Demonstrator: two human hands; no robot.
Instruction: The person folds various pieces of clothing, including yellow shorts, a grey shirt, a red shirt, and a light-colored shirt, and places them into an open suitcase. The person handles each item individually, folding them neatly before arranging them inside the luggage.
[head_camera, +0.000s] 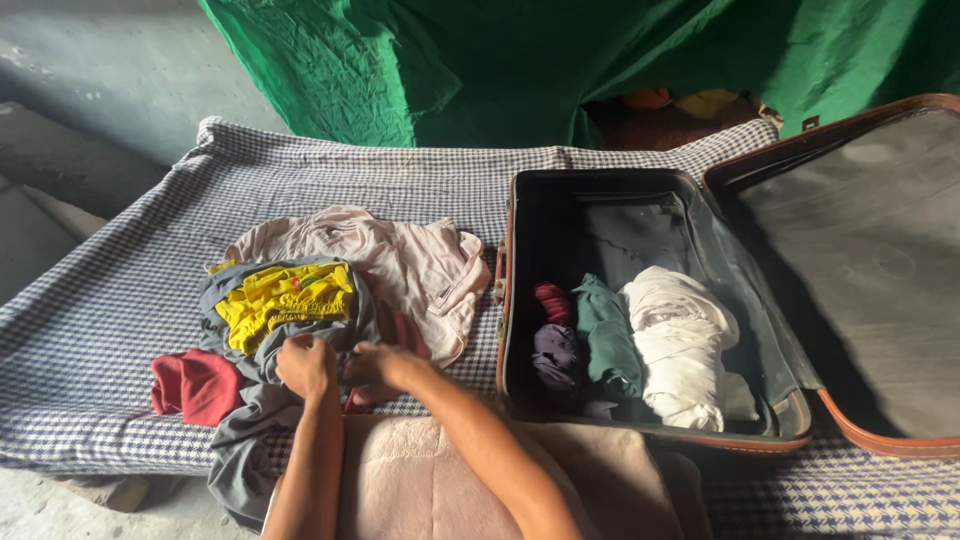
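Observation:
A pile of loose clothes lies on the checked bed cover (120, 290). My left hand (305, 365) grips a grey garment (250, 420) near the front of the pile. Right beside it, my right hand (378, 368) pinches the same grey cloth. On the grey garment rests a yellow garment (285, 300). A pale pink shirt (420, 265) spreads behind it, and a red garment (195, 385) lies to the left.
An open suitcase (505, 300) stands to the right, its lid (860, 270) leaning back. Inside lie rolled clothes: white (680, 340), green (605, 335), purple (555, 355) and dark red (552, 300). A green cloth (520, 60) hangs behind the bed.

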